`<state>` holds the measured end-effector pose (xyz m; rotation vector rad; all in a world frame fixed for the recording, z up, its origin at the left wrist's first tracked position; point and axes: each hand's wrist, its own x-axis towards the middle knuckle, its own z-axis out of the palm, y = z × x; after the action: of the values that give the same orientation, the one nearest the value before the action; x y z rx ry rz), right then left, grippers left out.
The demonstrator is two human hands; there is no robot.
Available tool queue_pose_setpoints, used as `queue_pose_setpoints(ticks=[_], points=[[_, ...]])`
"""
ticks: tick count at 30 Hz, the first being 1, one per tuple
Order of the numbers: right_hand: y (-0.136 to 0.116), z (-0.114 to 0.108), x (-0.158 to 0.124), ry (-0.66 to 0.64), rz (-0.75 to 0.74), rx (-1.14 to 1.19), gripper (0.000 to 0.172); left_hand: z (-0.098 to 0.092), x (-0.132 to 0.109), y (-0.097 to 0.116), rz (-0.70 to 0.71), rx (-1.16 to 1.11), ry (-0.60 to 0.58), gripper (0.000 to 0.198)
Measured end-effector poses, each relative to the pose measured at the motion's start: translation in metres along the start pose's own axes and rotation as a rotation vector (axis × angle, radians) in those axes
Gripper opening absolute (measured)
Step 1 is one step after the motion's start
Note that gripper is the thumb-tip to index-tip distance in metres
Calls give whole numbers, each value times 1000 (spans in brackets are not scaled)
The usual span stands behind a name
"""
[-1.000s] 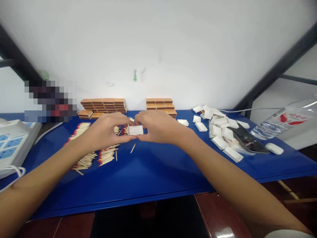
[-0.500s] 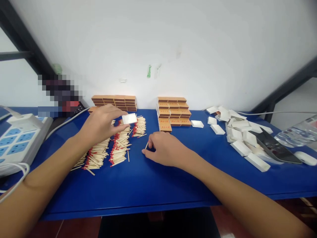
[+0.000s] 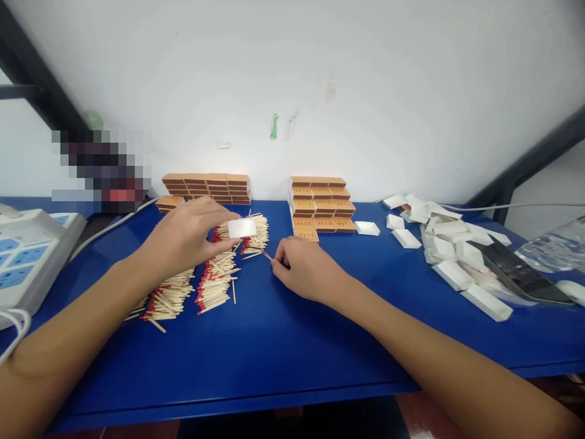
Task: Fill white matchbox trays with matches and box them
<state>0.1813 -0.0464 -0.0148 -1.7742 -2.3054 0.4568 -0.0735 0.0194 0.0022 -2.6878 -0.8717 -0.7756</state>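
1. A blue worktop [image 3: 274, 341] runs along a white wall [image 3: 365, 91].
2. Far left, a power strip [image 3: 27, 250] sits at the worktop's edge.
3. Red-tipped matches [image 3: 214, 280] lie in loose rows, left of centre.
4. The left hand [image 3: 183, 238] hovers over them, pinching a small white tray [image 3: 242, 228] between thumb and fingers.
5. Just right of it, the right hand [image 3: 306, 268] is low on the worktop, fingertips pressed together on a single match [image 3: 267, 255].
6. Two stacks of orange boxes [image 3: 320, 204] stand against the wall behind the hands.
7. Further right, a heap [image 3: 448, 244] of white trays lies by a dark phone [image 3: 516, 271].
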Motion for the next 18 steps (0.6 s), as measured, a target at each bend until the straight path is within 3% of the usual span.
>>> queue_pose_setpoints(ticks=[8, 13, 18], points=[[15, -5, 5, -29, -339, 18, 12, 0, 0, -2, -19, 32, -1, 33], [-4, 11, 7, 127, -193, 108, 13, 0, -1, -1, -15, 40, -4, 35], [-23, 24, 6, 106, -146, 119, 17, 1, -1, 0, -22, 19, -15, 35]])
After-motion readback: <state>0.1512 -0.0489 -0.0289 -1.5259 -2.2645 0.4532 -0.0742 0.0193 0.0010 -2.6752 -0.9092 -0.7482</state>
